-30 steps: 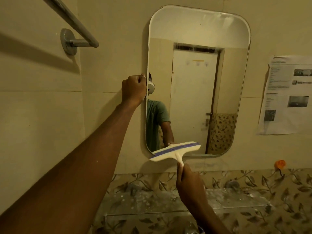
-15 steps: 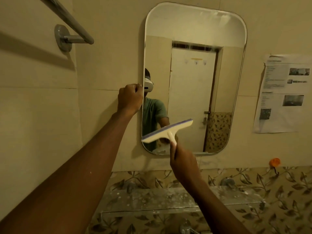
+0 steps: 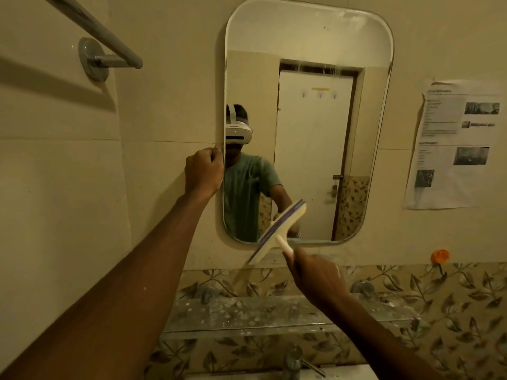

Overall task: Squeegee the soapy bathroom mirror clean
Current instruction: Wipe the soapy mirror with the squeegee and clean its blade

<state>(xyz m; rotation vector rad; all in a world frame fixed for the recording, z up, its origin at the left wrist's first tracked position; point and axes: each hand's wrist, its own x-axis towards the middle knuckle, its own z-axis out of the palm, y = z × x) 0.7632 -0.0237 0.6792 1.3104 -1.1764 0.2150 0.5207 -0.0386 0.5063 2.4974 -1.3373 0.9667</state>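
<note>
Since half a second ago the squeegee [image 3: 277, 232] has swung from a shallow slant to a steep diagonal, its blade now running from about 7 o'clock up to 1 o'clock, and it sits lower, crossing the bottom edge of the mirror [image 3: 307, 50]. The left hand has slid slightly down the mirror's left edge.

The right hand [image 3: 315, 278] is closed around the squeegee's pale handle, holding it at the grip's lower end, with the forearm running off toward 5 o'clock. The blade's upper tip lies over the glass near the mirror's lower middle; its lower tip hangs below the mirror over the bare wall. Whether the rubber edge touches the glass cannot be told.

The left hand [image 3: 204, 171] is curled into a loose fist at 9 o'clock of the mirror, fingers pinched on its left rim about halfway up, arm stretching back toward 7 o'clock.

The mirror is upright on the tiled wall. At 10 o'clock from it a towel bar [image 3: 109, 37] juts from the wall. At 3 o'clock a printed paper sheet [image 3: 452, 144] is stuck up, with an orange hook [image 3: 439, 255] below it. At 6 o'clock a spattered glass shelf [image 3: 247, 314] runs under the mirror, and a tap [image 3: 292, 357] stands below that.
</note>
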